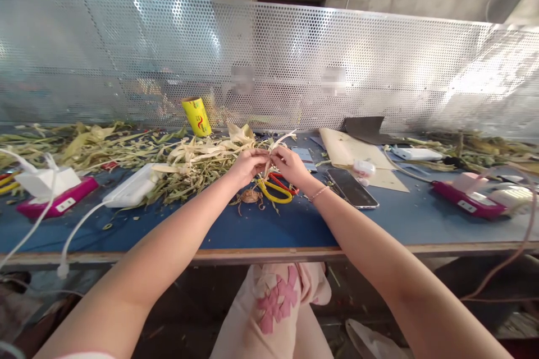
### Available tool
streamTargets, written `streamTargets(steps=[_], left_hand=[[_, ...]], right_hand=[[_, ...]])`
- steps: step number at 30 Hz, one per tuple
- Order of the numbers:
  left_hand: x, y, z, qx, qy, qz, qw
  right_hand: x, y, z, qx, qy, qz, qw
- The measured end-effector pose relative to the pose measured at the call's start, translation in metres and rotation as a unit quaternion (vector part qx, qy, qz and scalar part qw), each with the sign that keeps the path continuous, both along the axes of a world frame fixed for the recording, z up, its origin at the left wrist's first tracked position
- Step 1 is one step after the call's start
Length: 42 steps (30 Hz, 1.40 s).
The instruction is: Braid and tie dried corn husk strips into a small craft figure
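Observation:
My left hand (249, 167) and my right hand (289, 164) meet above the middle of the table, fingertips pinched close together. Between them they grip a pale dried leaf strip (283, 139), like corn husk, whose tip points up to the right. The fingers cover most of the strip. Right below my hands lies a pair of scissors (275, 198) with a yellow and a red handle; the blades are hidden. Beside it rests a small brown dried bundle (250, 196) with curling ends. A heap of dried leaves (185, 171) spreads out left of my left hand.
A yellow tube (196, 116) stands behind the leaves, before a perforated metal screen (278, 56). At right are a phone (352, 188), brown paper (349, 148) and a magenta power strip (467, 202). A white charger (131, 186) and cables lie at left.

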State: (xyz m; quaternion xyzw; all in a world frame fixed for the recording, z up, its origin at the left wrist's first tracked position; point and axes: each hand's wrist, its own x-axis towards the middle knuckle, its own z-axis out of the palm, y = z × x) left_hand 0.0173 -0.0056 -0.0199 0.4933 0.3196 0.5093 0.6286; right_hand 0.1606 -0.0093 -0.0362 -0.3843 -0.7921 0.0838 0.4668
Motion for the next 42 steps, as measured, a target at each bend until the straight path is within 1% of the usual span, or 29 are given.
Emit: streamTargets(steps=[10, 17, 20, 23, 25, 27, 28, 30, 32, 34, 36, 39, 42], left_hand=[[0.0, 0.001, -0.001, 0.026, 0.002, -0.014, 1.0], [-0.001, 0.003, -0.001, 0.008, -0.02, 0.001, 1.0], [-0.002, 0.008, -0.002, 0.005, -0.027, 0.02, 0.999], [-0.003, 0.013, -0.004, 0.017, -0.01, 0.049, 0.999], [-0.005, 0.014, -0.004, 0.038, 0.012, 0.071, 0.997], [-0.007, 0.015, -0.003, 0.06, 0.039, 0.086, 0.994], [-0.008, 0.015, -0.002, 0.07, 0.052, 0.091, 0.992], [-0.011, 0.016, -0.002, 0.085, 0.072, 0.096, 0.989], [-0.013, 0.018, -0.002, 0.096, 0.079, 0.103, 0.987], [-0.015, 0.02, -0.002, 0.099, 0.086, 0.111, 0.985], [-0.015, 0.022, -0.003, 0.094, 0.099, 0.126, 0.983], [-0.015, 0.026, -0.004, 0.089, 0.105, 0.157, 0.978], [-0.018, 0.032, -0.005, 0.095, 0.09, 0.195, 0.972]], right_hand=[[0.002, -0.002, 0.002, -0.012, 0.018, 0.017, 1.0], [0.003, 0.005, -0.001, -0.027, 0.022, -0.016, 0.999], [0.002, 0.007, -0.003, -0.044, -0.007, -0.03, 0.999], [-0.001, 0.004, -0.001, -0.079, -0.077, -0.037, 0.993], [-0.002, -0.002, 0.002, -0.098, -0.144, -0.043, 0.984], [-0.002, -0.01, 0.008, -0.112, -0.216, -0.055, 0.968], [-0.002, -0.014, 0.01, -0.125, -0.251, -0.063, 0.958], [-0.001, -0.022, 0.014, -0.171, -0.33, -0.067, 0.926], [0.0, -0.029, 0.017, -0.181, -0.379, -0.073, 0.905], [-0.001, -0.034, 0.018, -0.192, -0.406, -0.089, 0.889], [-0.003, -0.036, 0.017, -0.2, -0.415, -0.102, 0.881], [-0.008, -0.035, 0.013, -0.211, -0.418, -0.118, 0.876], [-0.01, -0.031, 0.009, -0.198, -0.429, -0.137, 0.871]])
